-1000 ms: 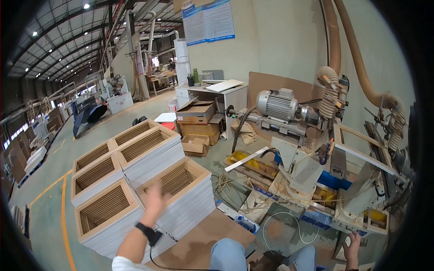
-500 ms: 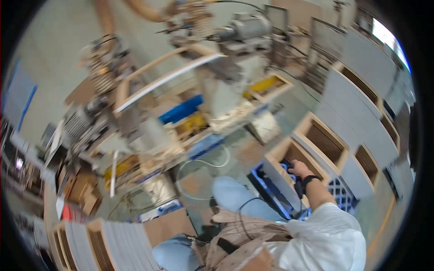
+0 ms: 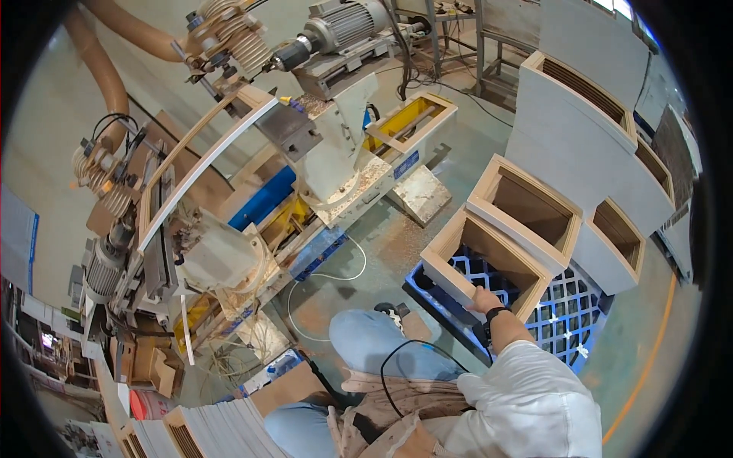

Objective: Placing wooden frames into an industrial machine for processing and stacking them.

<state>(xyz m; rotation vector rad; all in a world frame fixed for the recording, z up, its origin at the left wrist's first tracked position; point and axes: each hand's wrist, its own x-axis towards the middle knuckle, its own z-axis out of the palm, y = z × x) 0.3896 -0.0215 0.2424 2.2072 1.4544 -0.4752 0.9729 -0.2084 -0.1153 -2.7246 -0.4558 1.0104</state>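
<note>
My right hand (image 3: 485, 300), with a dark band on the wrist, is closed over the near edge of a rectangular wooden frame (image 3: 445, 281). That frame lies on a blue plastic pallet (image 3: 544, 330), whose lattice shows through its opening. Touching its far side is a taller stack of similar frames (image 3: 489, 206). Another frame (image 3: 206, 159), with a white outer edge, sits across the drilling machine on the left. My left hand is out of sight.
Beyond the pallet stand tall grey-white stacks of frames (image 3: 565, 141). The machine has a grey motor (image 3: 351, 27) and a wood-chip-covered base (image 3: 355, 183). A pale hose (image 3: 324, 276) curls on the floor. More frames (image 3: 221, 427) stand at the lower left.
My right hand has shifted from inside the frame's opening to its near edge. The view has turned, and the machine now looks sharper and farther left.
</note>
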